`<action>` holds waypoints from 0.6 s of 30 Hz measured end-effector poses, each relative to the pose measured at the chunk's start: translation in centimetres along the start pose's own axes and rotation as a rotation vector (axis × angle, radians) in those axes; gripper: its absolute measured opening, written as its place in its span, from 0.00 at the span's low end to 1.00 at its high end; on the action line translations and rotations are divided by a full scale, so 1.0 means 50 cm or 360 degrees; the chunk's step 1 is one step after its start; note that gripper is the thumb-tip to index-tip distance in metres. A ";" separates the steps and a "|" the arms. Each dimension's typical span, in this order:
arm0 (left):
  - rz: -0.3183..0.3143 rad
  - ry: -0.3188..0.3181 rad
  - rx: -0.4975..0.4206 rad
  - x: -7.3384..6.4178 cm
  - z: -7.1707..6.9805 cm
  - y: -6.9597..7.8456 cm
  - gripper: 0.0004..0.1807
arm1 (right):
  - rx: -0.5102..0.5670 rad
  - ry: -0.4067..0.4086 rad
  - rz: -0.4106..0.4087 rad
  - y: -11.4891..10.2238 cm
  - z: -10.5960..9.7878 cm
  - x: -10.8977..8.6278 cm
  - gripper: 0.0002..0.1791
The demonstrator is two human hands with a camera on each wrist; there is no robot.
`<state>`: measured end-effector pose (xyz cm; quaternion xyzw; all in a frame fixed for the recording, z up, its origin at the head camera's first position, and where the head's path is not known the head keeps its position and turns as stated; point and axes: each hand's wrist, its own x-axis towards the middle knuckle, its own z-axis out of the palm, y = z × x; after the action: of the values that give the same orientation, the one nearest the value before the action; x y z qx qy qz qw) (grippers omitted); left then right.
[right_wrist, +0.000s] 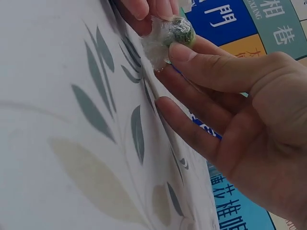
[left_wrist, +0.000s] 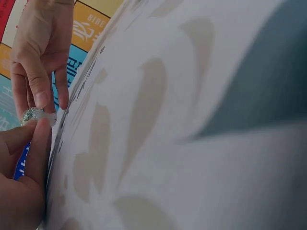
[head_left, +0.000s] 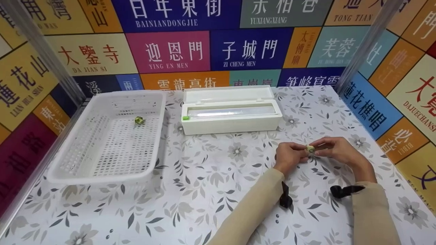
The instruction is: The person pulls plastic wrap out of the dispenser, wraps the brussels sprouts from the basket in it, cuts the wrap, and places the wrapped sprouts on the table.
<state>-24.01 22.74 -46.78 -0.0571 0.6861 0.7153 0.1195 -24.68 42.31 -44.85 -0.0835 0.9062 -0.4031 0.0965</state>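
Observation:
A small round green item point(head_left: 309, 149), wrapped in clear plastic film, is between both hands over the right part of the table. My left hand point(head_left: 289, 156) pinches it from the left with thumb and forefinger, seen close up in the left wrist view. From the other side, my right hand point(head_left: 342, 153) grips it, thumb on the green ball point(right_wrist: 183, 32) in the right wrist view and the other fingers spread below. A crumpled tail of film point(right_wrist: 156, 45) sticks out from the ball.
At the left stands a white perforated plastic basket point(head_left: 155, 154) with a similar small green item point(head_left: 139, 120) inside. A white cling film box point(head_left: 235, 127), lid up, sits at the back middle with a film roll point(head_left: 231, 111) and green slider point(head_left: 185, 118). Printed panels point(head_left: 170, 51) enclose the table.

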 end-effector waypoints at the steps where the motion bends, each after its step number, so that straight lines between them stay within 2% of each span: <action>1: -0.0008 -0.0001 -0.0005 -0.001 -0.001 0.000 0.07 | -0.0025 -0.0003 0.0008 0.002 0.001 0.001 0.21; 5: -0.0022 0.0009 0.0026 -0.004 -0.003 0.003 0.06 | -0.0102 -0.0031 0.0050 0.006 0.004 0.003 0.20; 12: -0.0053 0.0015 0.0087 -0.005 -0.006 0.009 0.06 | -0.0138 -0.0080 0.0179 0.004 0.006 0.004 0.23; 18: -0.0068 0.0010 0.0065 -0.001 -0.008 0.008 0.06 | -0.0115 -0.0111 0.0166 0.000 0.004 0.001 0.28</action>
<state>-24.10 22.34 -46.39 -0.0714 0.6995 0.6984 0.1338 -24.69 42.14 -45.01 -0.0534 0.9193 -0.3615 0.1458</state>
